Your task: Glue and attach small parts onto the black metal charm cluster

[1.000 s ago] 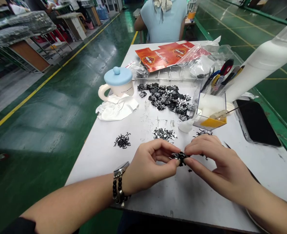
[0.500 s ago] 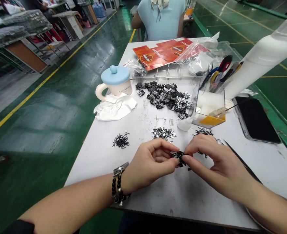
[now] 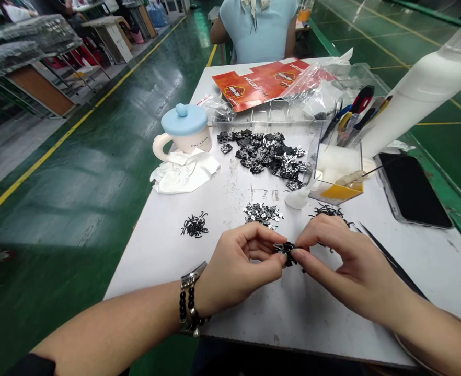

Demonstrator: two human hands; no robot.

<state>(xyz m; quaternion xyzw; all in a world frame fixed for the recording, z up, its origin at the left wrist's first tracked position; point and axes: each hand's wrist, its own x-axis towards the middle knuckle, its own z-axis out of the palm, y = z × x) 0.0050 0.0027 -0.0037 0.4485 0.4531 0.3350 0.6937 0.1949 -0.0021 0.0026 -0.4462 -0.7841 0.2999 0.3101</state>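
Between my two hands is a small black part with silvery edges, held above the white table. My left hand pinches it from the left with thumb and forefinger. From the right, my right hand grips the same part between thumb and fingertips, which cover some of it. Just beyond lies a pile of small silver metal pieces. Thin curved black pieces are heaped to the left, and similar black pieces lie partly hidden behind my right hand. Farther back spreads a larger heap of black-and-silver parts.
A lidded mug and a crumpled white cloth stand at left. On the right are a clear tool holder, a white bottle, a phone and tweezers. A person sits ahead.
Both hands keep their pinch on the small black part, with only slight finger movement. The view has shifted a little.
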